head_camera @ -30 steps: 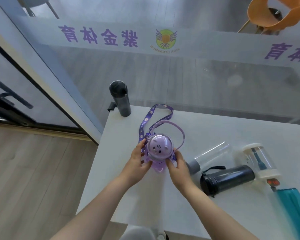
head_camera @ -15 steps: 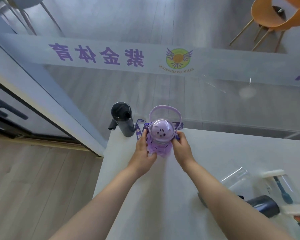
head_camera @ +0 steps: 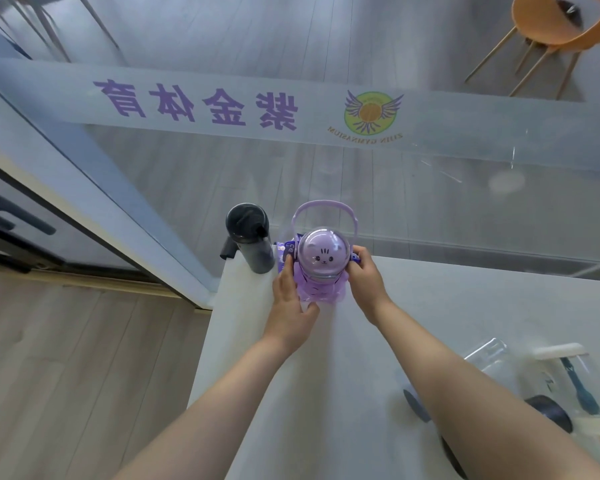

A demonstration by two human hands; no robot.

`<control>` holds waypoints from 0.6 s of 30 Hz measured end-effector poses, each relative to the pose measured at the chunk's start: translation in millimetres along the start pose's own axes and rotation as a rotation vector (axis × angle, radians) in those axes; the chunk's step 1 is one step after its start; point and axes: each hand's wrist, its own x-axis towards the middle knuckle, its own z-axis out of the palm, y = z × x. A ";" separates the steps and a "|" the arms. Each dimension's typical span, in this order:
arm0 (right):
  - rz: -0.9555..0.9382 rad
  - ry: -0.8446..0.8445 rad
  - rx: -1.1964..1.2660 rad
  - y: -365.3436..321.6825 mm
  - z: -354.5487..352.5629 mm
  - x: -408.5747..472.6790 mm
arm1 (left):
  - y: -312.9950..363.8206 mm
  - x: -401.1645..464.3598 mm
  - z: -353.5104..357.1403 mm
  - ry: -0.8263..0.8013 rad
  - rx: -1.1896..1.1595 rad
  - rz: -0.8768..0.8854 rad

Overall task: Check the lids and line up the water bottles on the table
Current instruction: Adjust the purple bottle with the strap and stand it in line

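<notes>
- The purple bottle (head_camera: 321, 271) is standing upright at the far left corner of the white table (head_camera: 326, 375), just beside the dark bottle (head_camera: 252, 237).
- Its domed clear lid (head_camera: 322, 258) is carrying a small cat face, and the purple carry handle (head_camera: 324, 211) is arching up behind the dome.
- The left hand (head_camera: 290, 306) is gripping the left flank of the purple bottle, fingers curling around the body and thumb lying low at the front.
- The right hand (head_camera: 364, 278) is gripping the right flank at lid height, fingertips pinching the blue strap clip (head_camera: 355, 268) area.
- Both hands are therefore holding the same bottle, one on each side.
- The dark bottle is standing upright on the table corner, its cap on and a small loop (head_camera: 228, 251) hanging over the edge.
- At the right edge of the table, a clear bottle (head_camera: 485, 362) and a cream-lidded clear bottle (head_camera: 561, 372) are lying on their sides, well apart from the purple bottle.
- A dark object (head_camera: 548, 412) is lying near them, partly hidden by the right forearm; its type cannot be determined.
- A glass partition (head_camera: 291, 109) with purple lettering and a winged logo is running behind the table.
- An orange chair (head_camera: 548, 26) is standing beyond the glass.
</notes>
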 end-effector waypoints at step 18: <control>-0.008 0.001 -0.016 1.1 -3.3 -6.2 | 7.6 -0.9 -6.6 -0.044 -0.019 -0.013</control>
